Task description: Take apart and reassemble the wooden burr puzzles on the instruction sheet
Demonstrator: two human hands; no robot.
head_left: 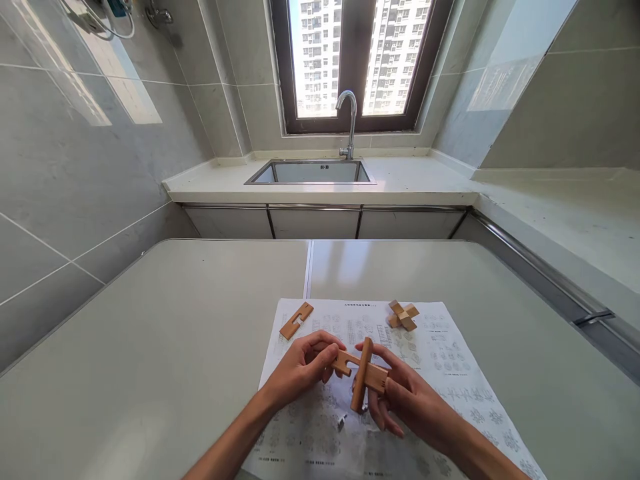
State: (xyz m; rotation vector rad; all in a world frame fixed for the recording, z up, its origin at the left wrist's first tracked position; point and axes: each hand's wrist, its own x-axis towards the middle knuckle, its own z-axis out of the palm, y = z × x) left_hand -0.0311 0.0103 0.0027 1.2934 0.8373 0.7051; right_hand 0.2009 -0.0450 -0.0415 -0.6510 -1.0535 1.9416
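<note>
Two wooden puzzle pieces are crossed through each other above the printed sheet. One is a notched flat piece (376, 378), running left to right; the other is a plain-looking long piece (362, 377) standing at a slant across it. My left hand (311, 360) pinches the left, notched end of the flat piece between thumb and fingers. On the other side, my right hand (400, 393) grips its right end, with the lower fingers spread loosely. A loose notched wooden piece (297, 321) lies beyond my left hand. Beyond my right hand sits an assembled wooden cross puzzle (403, 315).
The instruction sheet (330, 460) with small diagrams lies on the pale table (150, 347). A small torn scrap (342, 422) is near its middle. Behind the table are a counter with a sink (310, 172), a faucet (351, 123) and a window.
</note>
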